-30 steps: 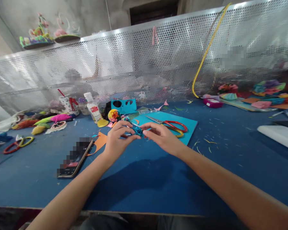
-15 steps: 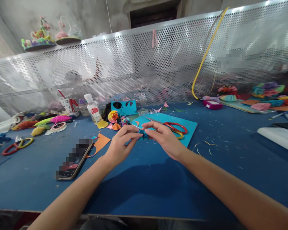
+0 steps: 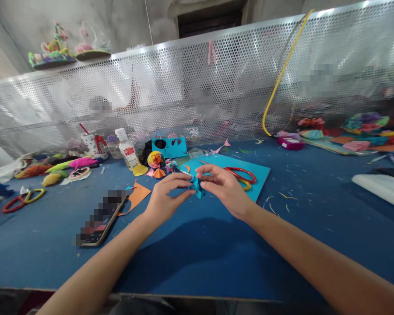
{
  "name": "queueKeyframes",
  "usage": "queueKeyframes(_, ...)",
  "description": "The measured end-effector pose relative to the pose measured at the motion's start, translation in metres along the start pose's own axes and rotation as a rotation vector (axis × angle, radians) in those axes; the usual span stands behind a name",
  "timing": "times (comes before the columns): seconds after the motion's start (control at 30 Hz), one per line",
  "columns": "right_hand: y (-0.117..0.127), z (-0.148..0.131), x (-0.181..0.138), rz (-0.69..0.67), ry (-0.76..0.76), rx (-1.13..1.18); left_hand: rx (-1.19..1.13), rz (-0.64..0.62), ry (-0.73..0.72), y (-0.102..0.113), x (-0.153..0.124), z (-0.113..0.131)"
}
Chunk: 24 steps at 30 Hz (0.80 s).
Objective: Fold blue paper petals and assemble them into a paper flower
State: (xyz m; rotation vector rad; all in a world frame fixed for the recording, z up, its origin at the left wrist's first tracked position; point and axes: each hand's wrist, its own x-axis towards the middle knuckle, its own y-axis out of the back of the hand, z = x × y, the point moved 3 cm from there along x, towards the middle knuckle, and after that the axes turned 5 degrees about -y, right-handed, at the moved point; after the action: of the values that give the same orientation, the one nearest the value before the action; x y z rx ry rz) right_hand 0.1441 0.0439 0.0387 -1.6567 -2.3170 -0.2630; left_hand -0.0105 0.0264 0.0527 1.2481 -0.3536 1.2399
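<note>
My left hand (image 3: 166, 199) and my right hand (image 3: 223, 188) meet above the blue table (image 3: 190, 245), fingers pinched together on a small crumpled teal paper piece (image 3: 196, 186). Behind the hands lies a teal paper sheet (image 3: 259, 175) with red-and-yellow scissors (image 3: 241, 175) on it. Small paper flowers and cones (image 3: 158, 164) sit just beyond my left hand.
A phone (image 3: 100, 218) lies at the left on an orange paper scrap (image 3: 138, 193). A glue bottle (image 3: 126, 148), cups and colourful craft items stand at the back left; another pair of scissors (image 3: 21, 200) lies far left. A perforated metal screen (image 3: 197, 92) walls the back. Paper crafts pile at back right.
Both hands have lifted slightly and shifted right with the teal paper piece; my fingers have reworked it from a stretched strip into a tighter bunch.
</note>
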Motion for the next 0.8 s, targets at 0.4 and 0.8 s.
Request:
queueKeyframes(0.4,-0.0028,0.0019,-0.0006,-0.076,0.056,-0.064,0.056,0.016,-0.033,0.0015,-0.0003,-0.0021)
queueKeyframes(0.8,-0.0027,-0.0061,-0.0027,-0.014,0.357,-0.486,-0.203,0.055,0.265,-0.0006,-0.0025,-0.0086)
